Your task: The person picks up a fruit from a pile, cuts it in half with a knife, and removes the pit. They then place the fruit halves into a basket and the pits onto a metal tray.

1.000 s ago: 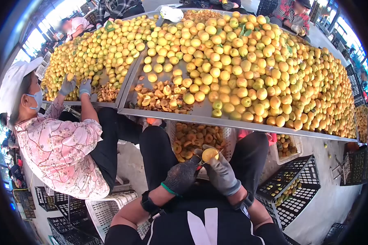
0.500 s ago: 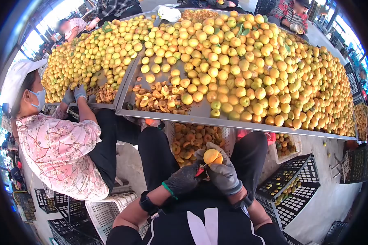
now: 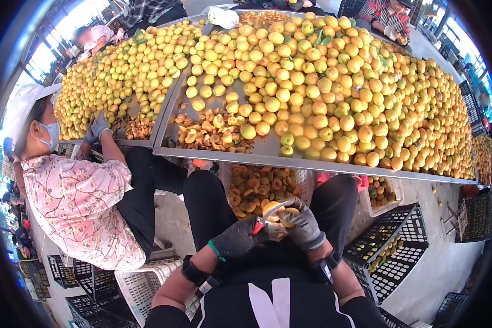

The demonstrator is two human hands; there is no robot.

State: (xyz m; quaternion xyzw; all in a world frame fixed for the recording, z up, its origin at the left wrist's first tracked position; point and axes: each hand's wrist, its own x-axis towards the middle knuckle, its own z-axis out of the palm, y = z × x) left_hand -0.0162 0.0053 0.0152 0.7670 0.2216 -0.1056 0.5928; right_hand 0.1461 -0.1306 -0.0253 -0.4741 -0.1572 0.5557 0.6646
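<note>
My left hand (image 3: pixel 236 239), in a dark glove with a green cuff, is closed around the red handle of a small knife (image 3: pixel 257 226). The curved blade points up and right across a yellow-orange apricot (image 3: pixel 289 218), which shows two parts with the blade between them. My right hand (image 3: pixel 307 228), in a grey glove, grips this apricot from the right. Both hands are above my lap. Just beyond them, between my knees, a white crate (image 3: pixel 306 188) holds many cut apricot halves (image 3: pixel 262 185).
A metal table (image 3: pixel 290 162) piled with whole apricots (image 3: pixel 361 98) spans the front, with cut pieces (image 3: pixel 213 130) near its edge. A person in a floral shirt (image 3: pixel 76 205) sits at left. Black crates (image 3: pixel 404 254) stand right; a white crate (image 3: pixel 139 292) is beside me.
The knife blade has come up across the apricot, which now shows as two parts. My left hand has shifted slightly left, and the person at left has moved their hands a little.
</note>
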